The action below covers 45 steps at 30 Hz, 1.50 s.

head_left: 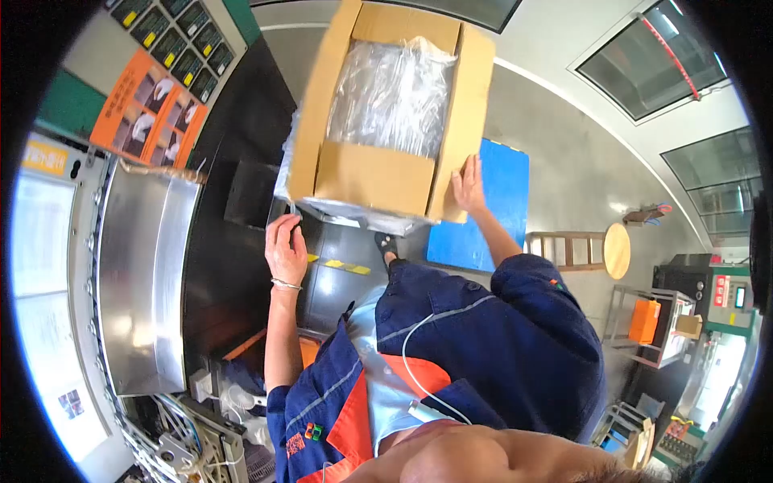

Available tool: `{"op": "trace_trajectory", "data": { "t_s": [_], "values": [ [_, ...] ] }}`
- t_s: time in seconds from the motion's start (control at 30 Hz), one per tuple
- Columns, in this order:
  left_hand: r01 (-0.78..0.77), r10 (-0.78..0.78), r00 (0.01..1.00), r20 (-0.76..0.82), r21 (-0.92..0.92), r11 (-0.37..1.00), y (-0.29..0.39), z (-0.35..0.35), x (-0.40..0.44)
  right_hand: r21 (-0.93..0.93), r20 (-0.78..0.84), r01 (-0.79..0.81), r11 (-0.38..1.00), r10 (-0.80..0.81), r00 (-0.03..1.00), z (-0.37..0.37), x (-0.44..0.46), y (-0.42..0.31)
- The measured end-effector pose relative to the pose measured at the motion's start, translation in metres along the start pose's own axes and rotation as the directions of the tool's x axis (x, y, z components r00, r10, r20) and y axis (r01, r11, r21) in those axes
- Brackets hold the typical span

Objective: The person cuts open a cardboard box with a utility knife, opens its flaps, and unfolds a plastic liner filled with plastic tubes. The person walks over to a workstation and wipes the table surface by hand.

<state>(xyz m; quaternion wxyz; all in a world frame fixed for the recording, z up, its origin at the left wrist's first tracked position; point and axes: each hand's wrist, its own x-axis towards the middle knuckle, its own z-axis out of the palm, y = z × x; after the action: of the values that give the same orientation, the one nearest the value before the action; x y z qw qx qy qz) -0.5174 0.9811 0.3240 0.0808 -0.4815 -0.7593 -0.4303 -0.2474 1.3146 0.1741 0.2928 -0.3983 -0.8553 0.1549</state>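
A cardboard box (374, 173) with folded-out flaps stands in front of me, and clear plastic film (390, 97) covers its contents. More clear plastic wrap (354, 216) shows around the lower edge and left side of the box. At the near left corner, my left hand (286, 251) has its fingers closed at the hanging edge of this wrap. The fingertips are small in view, but they seem to pinch it. My right hand (469, 189) lies with straight fingers against the right flap (463, 121), not wrapped around it.
A blue board or platform (483, 217) lies right of the box. Farther right are a wooden stool (616, 251) and a cart with an orange bin (644, 322). On my left are a metal chute (149, 282) and machinery (189, 443). Yellow-black tape (346, 266) marks the floor.
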Motion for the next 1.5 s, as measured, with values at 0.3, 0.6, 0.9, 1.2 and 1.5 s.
{"op": "trace_trajectory", "data": {
  "t_s": [0.3, 0.6, 0.9, 1.2, 1.5],
  "values": [
    [-0.257, 0.213, 0.961, 0.177, 0.28, 0.925, 0.051, 0.084, 0.161, 0.707, 0.294, -0.398, 0.584, 0.269, 0.917, 0.029, 0.033, -0.033],
    [0.057, -0.166, 0.978, 0.122, 0.615, 0.787, -0.062, 0.11, 0.206, 0.709, 0.43, -0.524, 0.473, 0.299, 0.852, 0.011, 0.042, -0.03],
    [0.946, -0.639, 0.307, 0.705, -0.153, 0.286, -0.173, 0.222, 0.172, 0.663, 0.501, -0.6, 0.447, 0.33, 0.8, 0.005, 0.047, -0.04],
    [0.563, -0.511, 0.734, 0.448, 0.02, 0.826, -0.126, 0.18, 0.172, -0.131, -0.018, -0.16, 0.978, 0.159, 0.987, -0.014, 0.139, 0.023],
    [0.499, -0.48, 0.748, 0.458, 0.089, 0.862, -0.11, 0.166, 0.151, -0.119, 0.071, -0.106, 0.987, 0.115, 0.991, -0.053, 0.321, -0.072]
  ]
}}
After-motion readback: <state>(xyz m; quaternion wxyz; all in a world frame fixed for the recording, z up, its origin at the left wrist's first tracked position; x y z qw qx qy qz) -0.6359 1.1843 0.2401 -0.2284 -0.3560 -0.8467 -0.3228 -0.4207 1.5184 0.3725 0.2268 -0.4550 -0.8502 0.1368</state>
